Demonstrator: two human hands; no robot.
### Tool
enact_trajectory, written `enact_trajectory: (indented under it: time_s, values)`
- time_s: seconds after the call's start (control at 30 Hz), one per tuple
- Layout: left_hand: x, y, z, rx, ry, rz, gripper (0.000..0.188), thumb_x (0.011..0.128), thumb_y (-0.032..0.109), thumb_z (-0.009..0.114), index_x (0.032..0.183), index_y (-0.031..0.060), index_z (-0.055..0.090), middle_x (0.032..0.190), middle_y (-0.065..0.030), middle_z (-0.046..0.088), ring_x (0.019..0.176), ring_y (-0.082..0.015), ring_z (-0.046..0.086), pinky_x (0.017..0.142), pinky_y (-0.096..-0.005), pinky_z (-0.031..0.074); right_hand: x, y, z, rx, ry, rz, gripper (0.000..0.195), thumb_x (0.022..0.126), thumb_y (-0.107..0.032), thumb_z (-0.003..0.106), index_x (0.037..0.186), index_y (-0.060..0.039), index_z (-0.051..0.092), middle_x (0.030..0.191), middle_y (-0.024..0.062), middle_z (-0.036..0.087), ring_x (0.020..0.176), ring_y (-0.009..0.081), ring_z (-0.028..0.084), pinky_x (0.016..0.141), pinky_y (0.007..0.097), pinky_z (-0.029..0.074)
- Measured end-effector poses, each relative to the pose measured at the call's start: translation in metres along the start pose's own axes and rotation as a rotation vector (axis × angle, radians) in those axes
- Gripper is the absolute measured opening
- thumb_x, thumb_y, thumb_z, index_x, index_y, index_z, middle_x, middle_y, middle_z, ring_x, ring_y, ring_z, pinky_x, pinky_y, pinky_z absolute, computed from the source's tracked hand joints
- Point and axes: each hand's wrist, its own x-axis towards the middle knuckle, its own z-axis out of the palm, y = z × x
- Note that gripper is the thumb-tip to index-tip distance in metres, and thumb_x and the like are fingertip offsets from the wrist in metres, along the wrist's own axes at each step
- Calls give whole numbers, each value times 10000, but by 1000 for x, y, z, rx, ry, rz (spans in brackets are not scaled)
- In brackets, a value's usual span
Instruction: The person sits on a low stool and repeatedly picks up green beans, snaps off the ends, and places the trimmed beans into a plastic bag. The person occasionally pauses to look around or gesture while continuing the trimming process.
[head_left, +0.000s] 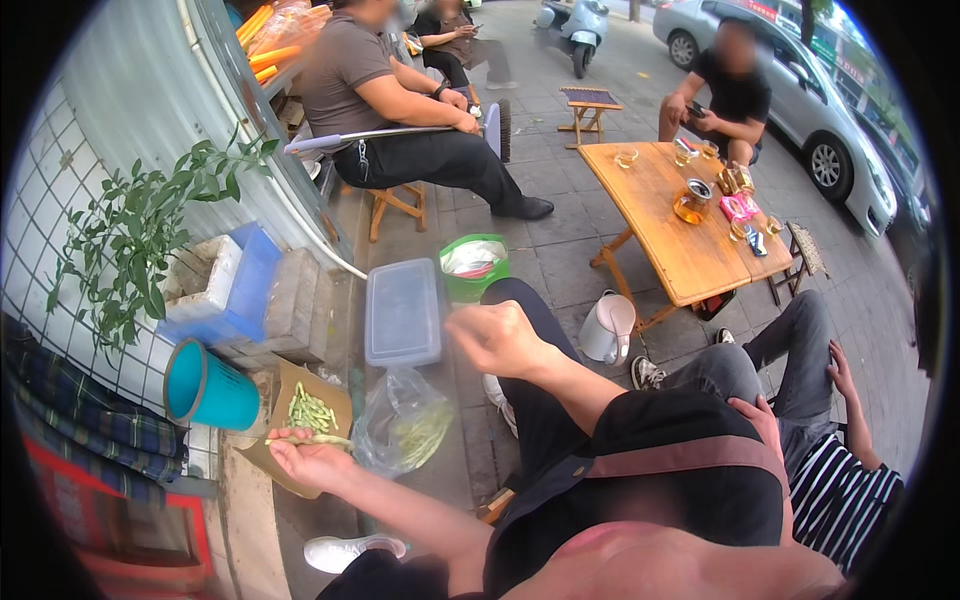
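My left hand (311, 459) grips a long pale-green bean pod (322, 441) between thumb and fingers. It is just above a sheet of brown cardboard (292, 379) bearing a pile of bean pods (310, 409). To the right, a clear plastic bag (382, 397) contains more pods (421, 439). My right hand (499, 337) is raised near the corner of a lidded clear plastic box (403, 311), fingers curled and blurred. Whether anything is pinched in it cannot be seen.
A teal bucket (251, 397) stands beyond the cardboard, near a leafy plant (139, 247). Past the box is a green bag (457, 289). A white-and-pink pitcher (604, 337) stands by a wooden folding table (637, 210) holding a glass teapot (691, 204). Several people sit around.
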Motion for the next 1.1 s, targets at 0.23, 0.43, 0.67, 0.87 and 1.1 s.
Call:
enact_trajectory:
  time_s: [0.23,0.43,0.67,0.87,1.1]
  values:
    - [-3,-13,8,14,-77,-23,253,1001,240,546,1085,2,543,868,-33,488,711,-133,408,693,-269,373,-11,-19,42,173,-443,37,247,876,-249,677,946,-12,674,814,120,648,728,320,645,633,406,510]
    - [-35,-33,43,-116,-190,-223,193,999,229,555,1030,39,535,847,-19,493,680,-114,406,647,-257,381,-42,-29,102,540,-604,73,404,926,-248,607,1245,-9,543,1126,204,571,965,373,589,791,466,464]
    - [-38,-44,42,-181,-200,-190,178,994,233,564,1011,57,537,803,-8,491,660,-109,408,627,-254,380,-49,-18,110,545,-555,147,235,931,-179,584,1088,-8,620,967,163,636,851,358,625,735,444,481]
    - [-39,-49,43,-206,-149,-145,201,1000,253,548,1001,53,529,760,3,444,666,-113,390,622,-271,360,-56,-10,122,801,-666,360,271,1007,-198,489,1140,17,587,900,127,628,747,200,618,683,361,507]
    - [-40,-54,45,-241,-132,-179,200,988,239,569,1025,49,521,767,-5,464,669,-117,400,625,-269,360,-47,-7,110,764,-710,545,236,995,-213,530,1069,-4,611,769,76,625,648,137,593,550,315,473]
